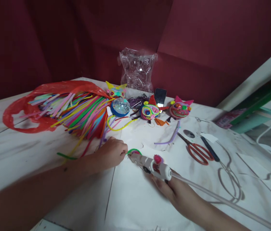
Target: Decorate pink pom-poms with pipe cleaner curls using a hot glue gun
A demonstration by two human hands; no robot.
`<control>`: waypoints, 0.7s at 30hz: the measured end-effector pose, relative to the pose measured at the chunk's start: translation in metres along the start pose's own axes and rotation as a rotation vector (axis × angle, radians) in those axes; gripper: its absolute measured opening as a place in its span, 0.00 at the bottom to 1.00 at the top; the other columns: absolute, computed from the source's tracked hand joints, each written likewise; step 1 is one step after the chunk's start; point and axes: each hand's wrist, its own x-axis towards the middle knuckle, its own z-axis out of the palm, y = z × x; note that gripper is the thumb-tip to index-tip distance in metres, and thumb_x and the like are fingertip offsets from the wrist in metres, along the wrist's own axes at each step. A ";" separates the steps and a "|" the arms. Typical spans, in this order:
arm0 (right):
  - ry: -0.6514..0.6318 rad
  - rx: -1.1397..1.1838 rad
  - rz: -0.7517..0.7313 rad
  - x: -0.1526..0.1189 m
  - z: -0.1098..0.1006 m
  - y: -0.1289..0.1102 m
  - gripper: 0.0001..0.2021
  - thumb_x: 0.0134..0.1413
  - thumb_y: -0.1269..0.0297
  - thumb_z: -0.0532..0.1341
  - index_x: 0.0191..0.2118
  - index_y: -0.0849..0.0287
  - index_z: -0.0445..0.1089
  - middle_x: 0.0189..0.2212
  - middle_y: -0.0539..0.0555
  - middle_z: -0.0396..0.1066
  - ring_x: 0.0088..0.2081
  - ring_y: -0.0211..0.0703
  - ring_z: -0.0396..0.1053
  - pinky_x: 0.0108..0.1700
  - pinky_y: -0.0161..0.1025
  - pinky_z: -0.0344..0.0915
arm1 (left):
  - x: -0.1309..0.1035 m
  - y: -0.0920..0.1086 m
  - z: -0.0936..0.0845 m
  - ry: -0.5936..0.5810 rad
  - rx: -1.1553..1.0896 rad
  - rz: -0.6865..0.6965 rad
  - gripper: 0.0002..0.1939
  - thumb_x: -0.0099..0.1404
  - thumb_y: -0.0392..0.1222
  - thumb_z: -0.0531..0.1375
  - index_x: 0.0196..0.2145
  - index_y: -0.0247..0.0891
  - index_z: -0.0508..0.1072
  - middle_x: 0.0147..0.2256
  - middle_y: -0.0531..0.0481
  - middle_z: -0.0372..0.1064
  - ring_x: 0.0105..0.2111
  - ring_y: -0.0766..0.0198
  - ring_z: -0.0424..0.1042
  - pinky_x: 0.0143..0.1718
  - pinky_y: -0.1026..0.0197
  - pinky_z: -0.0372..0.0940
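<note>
My right hand (166, 186) is wrapped round a white hot glue gun (147, 163), and a long glue stick (212, 189) sticks out of its back end toward the lower right. The gun's nozzle points left, close to a small loop of green pipe cleaner (134, 150) with pink inside it. Thumb and fingers of my left hand (116, 150) pinch the end of that green pipe cleaner. Just beyond the gun is a pink curled piece (158, 158); part of it is hidden. A purple pipe cleaner (171, 138) lies farther back on the white sheet.
Colourful pipe cleaners (84, 112) spill from a red plastic bag (44, 126). Several decorated animal-face balls (149, 110) stand at the back, near a phone (160, 96) and a clear plastic bag (139, 69). Orange-handled scissors (199, 154) and a black-handled tool (209, 149) with a cable lie right.
</note>
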 end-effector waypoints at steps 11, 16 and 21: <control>0.012 0.011 -0.002 0.000 0.000 0.002 0.16 0.63 0.59 0.52 0.51 0.57 0.69 0.49 0.59 0.73 0.50 0.51 0.70 0.56 0.45 0.64 | 0.000 -0.001 0.001 -0.002 0.002 0.000 0.10 0.55 0.28 0.54 0.23 0.38 0.71 0.24 0.53 0.70 0.28 0.65 0.67 0.34 0.62 0.55; 0.022 0.001 -0.005 -0.002 -0.002 0.000 0.17 0.63 0.57 0.51 0.51 0.56 0.69 0.40 0.58 0.76 0.44 0.50 0.73 0.52 0.45 0.67 | -0.001 0.000 -0.001 -0.005 -0.013 -0.002 0.11 0.55 0.27 0.54 0.22 0.38 0.71 0.24 0.53 0.70 0.28 0.65 0.67 0.33 0.63 0.55; 0.045 0.008 0.017 -0.005 -0.001 0.002 0.18 0.63 0.54 0.50 0.43 0.57 0.72 0.29 0.55 0.76 0.36 0.49 0.74 0.45 0.42 0.71 | -0.001 -0.002 0.002 0.010 -0.007 0.005 0.10 0.55 0.28 0.54 0.22 0.38 0.71 0.24 0.53 0.70 0.28 0.64 0.68 0.34 0.63 0.55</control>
